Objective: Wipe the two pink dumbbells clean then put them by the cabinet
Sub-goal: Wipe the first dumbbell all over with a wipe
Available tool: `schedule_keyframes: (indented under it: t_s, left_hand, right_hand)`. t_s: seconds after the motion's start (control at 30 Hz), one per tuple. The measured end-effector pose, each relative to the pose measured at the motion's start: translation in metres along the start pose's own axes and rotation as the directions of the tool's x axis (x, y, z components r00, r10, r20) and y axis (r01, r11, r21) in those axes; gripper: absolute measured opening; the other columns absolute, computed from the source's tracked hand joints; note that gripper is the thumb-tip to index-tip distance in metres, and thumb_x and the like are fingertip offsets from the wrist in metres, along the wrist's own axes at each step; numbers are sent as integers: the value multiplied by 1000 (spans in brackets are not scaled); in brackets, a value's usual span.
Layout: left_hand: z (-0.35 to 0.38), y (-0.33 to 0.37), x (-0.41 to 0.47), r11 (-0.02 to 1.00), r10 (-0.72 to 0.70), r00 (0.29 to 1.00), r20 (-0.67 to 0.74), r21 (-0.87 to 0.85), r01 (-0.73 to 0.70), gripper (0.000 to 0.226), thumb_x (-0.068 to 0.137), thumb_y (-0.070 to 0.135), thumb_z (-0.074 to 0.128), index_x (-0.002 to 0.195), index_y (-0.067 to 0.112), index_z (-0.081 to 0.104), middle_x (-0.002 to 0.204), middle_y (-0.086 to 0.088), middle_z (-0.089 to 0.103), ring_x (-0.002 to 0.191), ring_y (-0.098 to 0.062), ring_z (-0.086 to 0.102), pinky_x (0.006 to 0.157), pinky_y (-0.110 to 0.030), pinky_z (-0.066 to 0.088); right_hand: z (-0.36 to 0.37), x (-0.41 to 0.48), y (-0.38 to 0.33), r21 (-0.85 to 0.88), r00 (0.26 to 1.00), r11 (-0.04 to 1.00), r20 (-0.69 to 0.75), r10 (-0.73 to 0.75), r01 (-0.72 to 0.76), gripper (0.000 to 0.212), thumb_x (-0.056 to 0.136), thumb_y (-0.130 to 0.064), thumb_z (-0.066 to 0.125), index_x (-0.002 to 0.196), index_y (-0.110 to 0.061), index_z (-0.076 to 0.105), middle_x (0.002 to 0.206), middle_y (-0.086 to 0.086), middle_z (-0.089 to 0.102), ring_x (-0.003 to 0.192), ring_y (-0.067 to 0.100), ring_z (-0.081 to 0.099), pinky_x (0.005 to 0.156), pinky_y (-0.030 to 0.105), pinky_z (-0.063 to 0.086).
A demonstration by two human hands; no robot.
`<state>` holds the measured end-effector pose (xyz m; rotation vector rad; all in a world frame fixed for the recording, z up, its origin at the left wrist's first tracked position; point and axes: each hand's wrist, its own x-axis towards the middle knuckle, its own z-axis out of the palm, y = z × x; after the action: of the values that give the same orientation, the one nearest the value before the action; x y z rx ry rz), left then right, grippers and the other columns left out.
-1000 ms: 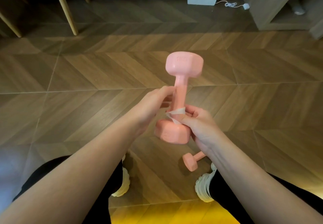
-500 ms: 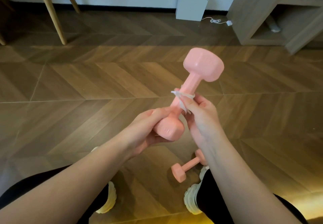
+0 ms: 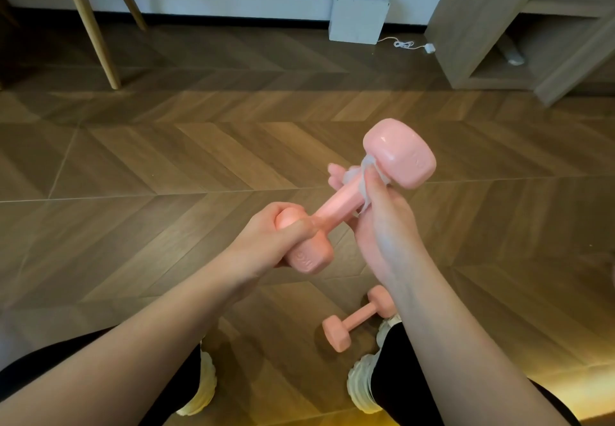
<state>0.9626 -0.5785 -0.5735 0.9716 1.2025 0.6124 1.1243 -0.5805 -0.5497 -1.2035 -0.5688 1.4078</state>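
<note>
Head view. The held pink dumbbell point(image 3: 333, 205) carries raised moulded marks on both heads, on the near head's end face and on a side of the far head, but neither can be read. It looks coated in a smooth, slightly glossy rubbery skin, with blocky, round-cornered heads and a straight round bar, and it tilts up and away to the right.

The left hand point(image 3: 266, 242) grips the near head of this dumbbell, fingers curled tight over it and the thumb lying across where bar meets head. The right hand point(image 3: 386, 226) holds a thin, crumpled white wipe point(image 3: 365, 173) wrapped round the bar right under the far head. The thumb presses the wipe on top, and the fingers curl round behind the bar with their tips showing past it.

Below the held dumbbell, the second pink dumbbell point(image 3: 357, 321) lies on the chevron wood floor point(image 3: 166, 159), just beside the right white ridged shoe point(image 3: 362, 389). The left white shoe point(image 3: 203, 385) stands lower left.

Far beyond the held dumbbell, up and right, stands the pale wood-grain cabinet point(image 3: 482, 20) with open shelves. Left of it sit a white box point(image 3: 359, 16) against the wall and a coiled white cable point(image 3: 404, 44). Slanting wooden legs point(image 3: 90, 23) stand well up and left.
</note>
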Motion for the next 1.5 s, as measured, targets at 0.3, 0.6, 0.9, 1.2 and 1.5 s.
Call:
schedule_keyframes:
  t_s: [0.3,0.6,0.9,1.2,1.5]
  left_hand:
    - [2,-2,0,980,-1,997,78,-198,17,79,60,61,74,124,17,58,107,-4,66,82,-11,68,72,-33,57]
    - [5,-2,-3,936,-35,988,150,-341,85,48,79,41,74,123,28,58,124,-12,59,94,-24,69,72,-40,59]
    - [4,-2,-2,530,737,674,50,576,-622,82,64,28,92,133,23,49,132,1,43,123,-7,45,92,-27,51]
    - [9,7,-4,978,207,977,50,-48,-205,88,61,48,81,139,32,41,131,-1,53,107,-9,62,84,-35,58]
    - [3,11,0,979,74,982,173,-199,-39,58,77,51,66,121,16,53,100,-7,65,76,-18,66,64,-34,54]
  right_hand:
    - [-8,5,-2,274,997,959,-46,-62,73,31,105,-26,45,135,-18,47,97,2,78,111,17,69,101,40,47]
    - [-9,9,0,281,995,955,-67,-77,93,28,105,-26,45,132,-19,50,101,3,78,113,16,68,102,39,46]
    - [-11,14,1,486,976,873,-167,139,-41,26,102,-44,48,114,-22,54,98,-4,77,110,18,67,110,53,39]
    - [-11,9,-5,486,997,874,-72,10,27,25,103,-37,47,119,-19,50,97,0,78,114,17,68,110,51,42]
    - [-11,9,-3,472,996,882,-78,36,5,21,104,-35,47,118,-21,53,95,1,79,107,18,71,108,49,43]
